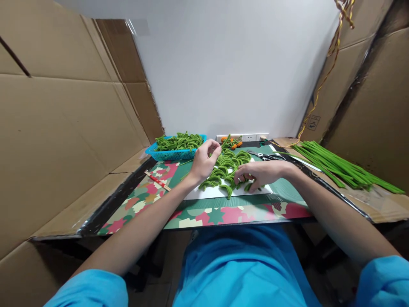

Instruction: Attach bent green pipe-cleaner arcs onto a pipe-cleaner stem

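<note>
Many short, curved green fuzzy pieces (226,161) lie spread over a white sheet (207,194) on the patterned table mat. Raised over the left part of this spread is my left hand (206,160), its fingers curled and pinched at the upper end of a green fuzzy stem (226,141). My right hand (252,174) reaches down onto the right side of the sheet, fingers bent and apart, touching or just above the green pieces; I make out nothing held in it.
A blue basket (175,155) of green pieces stands back left, red-wrapped chopsticks (157,181) before it. Orange-tipped pieces (236,145) and scissors (267,156) lie behind the sheet. Long green stems (345,166) rest at right. Cardboard walls (70,111) flank the table.
</note>
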A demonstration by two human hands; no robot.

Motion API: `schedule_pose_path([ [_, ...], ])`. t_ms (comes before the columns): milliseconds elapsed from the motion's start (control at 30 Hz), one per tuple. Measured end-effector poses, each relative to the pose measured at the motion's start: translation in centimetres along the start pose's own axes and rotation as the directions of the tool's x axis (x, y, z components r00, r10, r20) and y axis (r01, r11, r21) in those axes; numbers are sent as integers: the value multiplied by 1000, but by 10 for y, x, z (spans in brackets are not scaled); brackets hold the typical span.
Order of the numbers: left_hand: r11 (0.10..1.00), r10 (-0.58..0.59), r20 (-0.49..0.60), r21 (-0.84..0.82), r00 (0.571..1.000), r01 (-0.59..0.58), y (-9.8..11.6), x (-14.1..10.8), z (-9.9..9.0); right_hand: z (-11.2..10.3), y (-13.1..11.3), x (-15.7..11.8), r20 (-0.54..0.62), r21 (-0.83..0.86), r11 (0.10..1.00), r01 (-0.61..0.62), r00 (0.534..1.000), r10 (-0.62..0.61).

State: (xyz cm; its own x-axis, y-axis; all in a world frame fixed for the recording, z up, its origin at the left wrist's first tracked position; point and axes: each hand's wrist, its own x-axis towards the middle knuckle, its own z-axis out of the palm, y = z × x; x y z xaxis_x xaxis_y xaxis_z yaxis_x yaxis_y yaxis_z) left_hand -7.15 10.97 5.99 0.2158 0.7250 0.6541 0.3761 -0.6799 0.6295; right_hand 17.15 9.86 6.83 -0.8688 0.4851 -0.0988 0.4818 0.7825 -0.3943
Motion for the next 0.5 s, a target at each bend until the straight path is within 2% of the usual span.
schedule_pose_path([
  [133,1000,-3,-15,-2,1000,2,-2,1,-1,0,2,-1,-31,20,999,32,999,-32],
  [333,999,-15,5,37,1000,14,-2,2,-2,-2,3,-1,-16,58,998,25,1000,-25],
  [500,1000,-10,24,14,1000,10,0,0,0,-4,5,-2,-110,36,999,-38,993,42],
])
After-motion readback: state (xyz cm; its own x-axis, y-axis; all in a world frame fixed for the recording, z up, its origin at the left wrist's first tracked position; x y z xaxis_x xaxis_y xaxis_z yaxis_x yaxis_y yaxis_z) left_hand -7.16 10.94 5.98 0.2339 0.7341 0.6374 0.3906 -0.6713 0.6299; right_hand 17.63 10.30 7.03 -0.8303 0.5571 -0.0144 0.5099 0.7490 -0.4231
